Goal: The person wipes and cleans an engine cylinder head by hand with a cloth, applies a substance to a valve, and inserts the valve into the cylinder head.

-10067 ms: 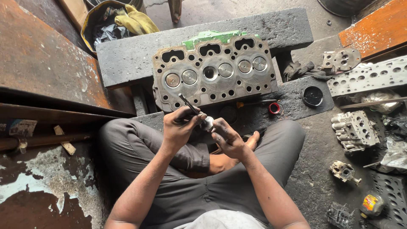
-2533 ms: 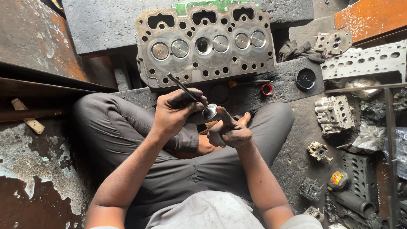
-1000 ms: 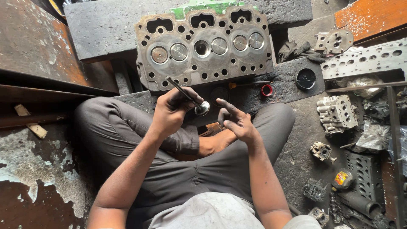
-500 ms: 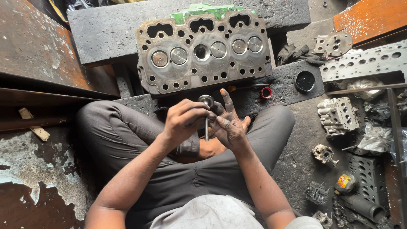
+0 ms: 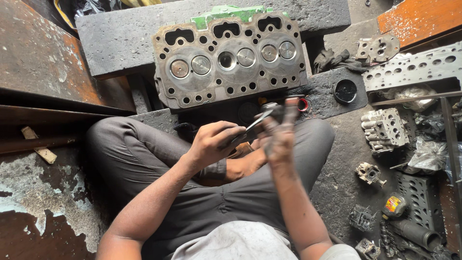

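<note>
I sit cross-legged in front of a grey cylinder head (image 5: 228, 60) that leans against a dark block, its valve side facing me. My left hand (image 5: 214, 142) grips the stem of an engine valve (image 5: 262, 119), which points up and to the right. My right hand (image 5: 279, 132) is blurred with motion, greasy, and its fingers rest against the valve's head end. One valve seat near the middle of the cylinder head shows as an empty hole (image 5: 226, 60).
A red-rimmed small tin (image 5: 302, 104) and a round black lid (image 5: 345, 90) lie on the dark block to the right. Further right lie a second cylinder head (image 5: 414, 70), a gasket plate (image 5: 378, 48), several small castings and a small can (image 5: 393, 204). Rusty metal sheets (image 5: 43, 58) lie at left.
The valve swung from upright between my hands to slanting up to the right. My right hand moved up along it toward its head. The camera drifted slightly.
</note>
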